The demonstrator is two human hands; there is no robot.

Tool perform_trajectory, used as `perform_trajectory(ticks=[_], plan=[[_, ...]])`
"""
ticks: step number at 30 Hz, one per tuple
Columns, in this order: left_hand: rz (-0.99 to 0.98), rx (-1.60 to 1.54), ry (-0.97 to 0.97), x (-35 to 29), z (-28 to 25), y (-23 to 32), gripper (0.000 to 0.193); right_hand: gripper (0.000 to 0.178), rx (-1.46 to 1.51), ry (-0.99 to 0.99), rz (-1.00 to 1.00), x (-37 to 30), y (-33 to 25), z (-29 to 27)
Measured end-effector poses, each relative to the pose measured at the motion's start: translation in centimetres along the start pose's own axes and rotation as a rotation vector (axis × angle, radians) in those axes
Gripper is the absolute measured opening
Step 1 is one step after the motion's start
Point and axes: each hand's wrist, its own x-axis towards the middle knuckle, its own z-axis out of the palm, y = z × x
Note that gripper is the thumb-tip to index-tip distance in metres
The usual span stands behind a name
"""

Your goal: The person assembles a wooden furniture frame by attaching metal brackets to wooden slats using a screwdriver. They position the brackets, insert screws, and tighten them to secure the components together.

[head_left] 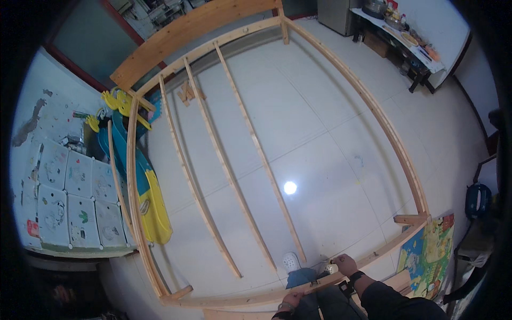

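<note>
A large wooden bed frame stands on the tiled floor, its near rail crossing in front of my legs. My left hand, with a bracelet at the wrist, is closed at the near rail's edge. Farther right, my right hand has its fingers curled just above the rail; whatever is in them is too small to make out. A small dark fitting sits on the rail between my hands. Three long slats run from the far rail toward me, their near ends short of the near rail.
A loose wooden strip leans left of the frame, by a yellow and teal slide and white storage cubes. Wood offcuts lie inside the frame. At right are a colourful mat and a low table with pots.
</note>
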Motion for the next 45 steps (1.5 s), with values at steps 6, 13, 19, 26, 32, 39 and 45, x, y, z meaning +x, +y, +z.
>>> perform_trajectory(ticks=[6,13,19,26,32,39,45], plan=[[0.012,-0.349,0.141,2.8,2.9,-4.3,0.032,0.036,0.312,-0.037,0.196,1.0,4.5,-1.2],[0.074,-0.288,0.194,2.1,2.6,-4.9,0.017,0.035,0.009,0.045,0.287,0.2,6.6,-2.5],[0.415,0.019,0.266,0.4,0.0,-2.7,0.019,0.025,-0.954,0.122,-0.698,0.5,5.8,-2.0],[0.133,-0.594,0.364,2.8,-0.8,-0.6,0.026,0.038,-0.152,0.022,-0.252,4.0,-1.8,0.4],[0.057,-0.578,0.376,3.7,-2.2,-0.9,0.024,0.047,-0.416,-0.313,0.002,5.7,-8.2,3.1],[-0.039,-0.579,0.264,4.1,-0.5,-2.7,0.025,0.038,-0.656,-0.382,-0.133,6.5,-9.6,5.7],[-0.061,-0.667,0.256,5.0,-0.3,-3.3,0.025,0.039,-0.722,-0.456,-0.112,7.3,-9.4,6.1]])
